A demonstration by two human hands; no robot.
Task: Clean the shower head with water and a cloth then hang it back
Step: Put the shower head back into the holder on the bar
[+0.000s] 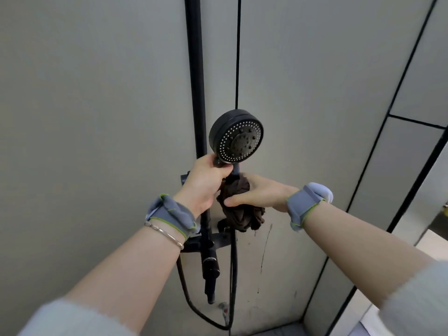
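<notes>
A round black shower head (238,138) with white nozzle dots faces me, held upright in front of the grey wall. My left hand (206,183) grips it just under the disc, at the neck. My right hand (260,192) is closed on a dark brown cloth (242,209) that is wrapped around the handle below the head; the handle itself is hidden by the cloth. A black hose (234,275) hangs down from under the cloth and loops near the floor.
A black vertical shower rail (195,69) runs up the wall just left of the head. Below sit the black mixer bar and valve (210,260). Grey wall panels with dark seams (237,57) surround it; a corner lies to the right.
</notes>
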